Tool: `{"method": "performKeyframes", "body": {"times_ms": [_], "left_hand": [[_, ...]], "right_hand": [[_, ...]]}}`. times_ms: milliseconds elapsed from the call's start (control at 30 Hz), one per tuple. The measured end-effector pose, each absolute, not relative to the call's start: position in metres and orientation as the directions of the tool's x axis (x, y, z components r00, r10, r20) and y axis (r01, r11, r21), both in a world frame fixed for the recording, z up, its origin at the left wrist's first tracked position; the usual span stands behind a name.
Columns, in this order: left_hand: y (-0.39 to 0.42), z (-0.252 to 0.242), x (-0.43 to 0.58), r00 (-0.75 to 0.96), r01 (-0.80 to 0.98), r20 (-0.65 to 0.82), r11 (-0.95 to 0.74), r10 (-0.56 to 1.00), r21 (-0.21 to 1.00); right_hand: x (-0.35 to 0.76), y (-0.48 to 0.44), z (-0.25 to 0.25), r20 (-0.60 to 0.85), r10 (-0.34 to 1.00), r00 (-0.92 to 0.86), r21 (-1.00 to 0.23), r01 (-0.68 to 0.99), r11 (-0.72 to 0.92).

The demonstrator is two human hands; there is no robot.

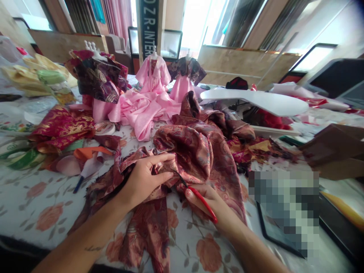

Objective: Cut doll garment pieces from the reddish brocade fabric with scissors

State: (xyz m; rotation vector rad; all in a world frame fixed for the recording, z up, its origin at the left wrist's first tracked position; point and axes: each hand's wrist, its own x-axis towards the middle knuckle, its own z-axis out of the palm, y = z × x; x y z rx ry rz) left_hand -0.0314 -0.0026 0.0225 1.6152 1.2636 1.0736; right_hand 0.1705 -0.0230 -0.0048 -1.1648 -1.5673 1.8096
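A shiny reddish-brown patterned fabric (182,146) lies bunched in front of me, with strips of it hanging toward the near edge. My left hand (146,178) pinches a fold of this fabric between thumb and fingers. In my right hand (207,199) is a slim red-handled tool (204,206), probably small scissors. Its dark narrow tip points up and left, at the fabric beside my left fingertips. The fabric and my fingers hide part of the tip, so I cannot tell whether its blades are apart.
Small dress forms in pink (153,74) and dark purple clothes stand at the back. Left are magenta-gold brocade (64,127), tape rolls (25,155) and a blue pen (78,184). On the right lie a white oval board (256,99), a brown box (335,151) and a dark-framed tablet (280,237).
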Motion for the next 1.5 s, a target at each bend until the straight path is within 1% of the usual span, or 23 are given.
{"method": "performKeyframes", "body": {"times_ms": [267,500,767,900,1200,1367,1500], "left_hand": [[-0.004,0.024,-0.031,0.126,0.272,0.130,-0.160,0.983,0.949],[-0.007,0.025,-0.029,0.158,0.282,0.117,-0.158,0.981,0.946],[-0.007,0.024,-0.029,0.165,0.281,0.108,-0.152,0.980,0.948],[-0.008,0.024,-0.028,0.164,0.281,0.108,-0.152,0.981,0.948],[-0.008,0.024,-0.025,0.122,0.260,0.120,-0.149,0.985,0.954],[-0.008,0.025,-0.024,0.082,0.225,0.122,-0.138,0.989,0.964],[-0.008,0.024,-0.026,0.077,0.204,0.126,-0.140,0.989,0.969]], "right_hand": [[0.170,-0.022,-0.004,-0.281,0.808,-0.518,-0.959,0.186,-0.214],[0.166,-0.023,0.002,-0.326,0.789,-0.521,-0.944,0.214,-0.249],[0.167,-0.024,0.002,-0.303,0.795,-0.525,-0.950,0.232,-0.209],[0.165,-0.025,0.004,-0.315,0.797,-0.516,-0.945,0.251,-0.211],[0.164,-0.027,0.001,-0.273,0.816,-0.510,-0.961,0.171,-0.215],[0.162,-0.028,0.001,-0.292,0.832,-0.472,-0.956,0.172,-0.237],[0.162,-0.027,0.003,-0.307,0.824,-0.476,-0.951,0.186,-0.248]]}}
